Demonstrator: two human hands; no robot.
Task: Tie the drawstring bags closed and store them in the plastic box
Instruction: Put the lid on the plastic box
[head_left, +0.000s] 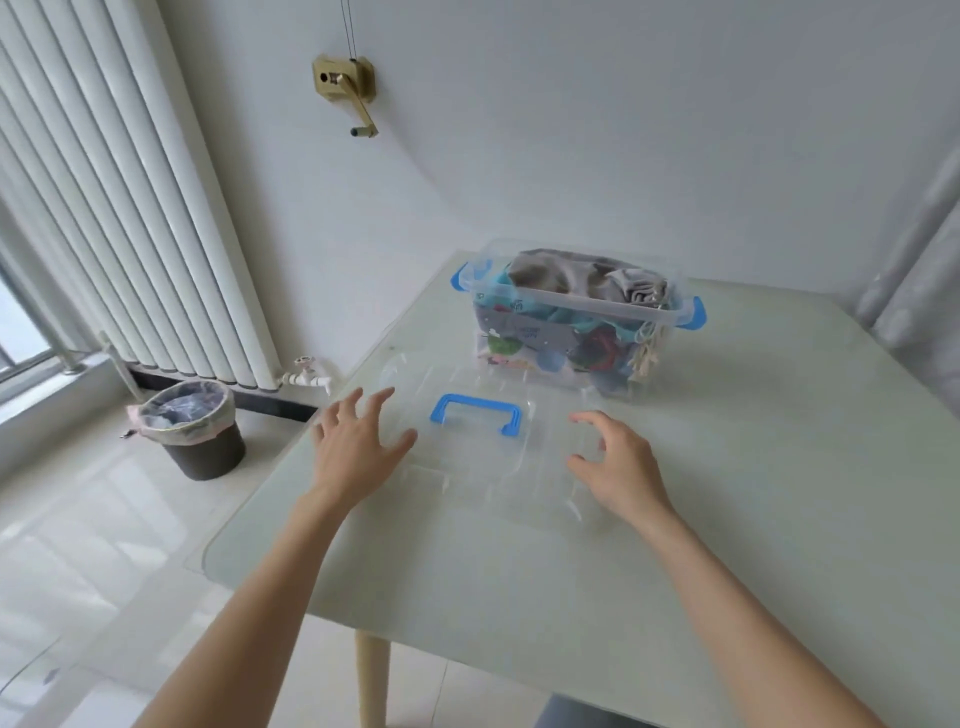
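A clear plastic box with blue latches stands on the pale table, without its lid. Several drawstring bags fill it; a grey bag lies on top, with colourful ones below. The clear lid with a blue handle lies flat in front of the box. My left hand hovers at the lid's left end with fingers spread. At the lid's right end is my right hand, its fingers loosely curved. Neither hand holds anything.
A dark waste bin with a liner stands on the floor left of the table. Behind it a white radiator lines the wall. A brass crank is fixed on the wall. The table's left edge runs close to my left arm.
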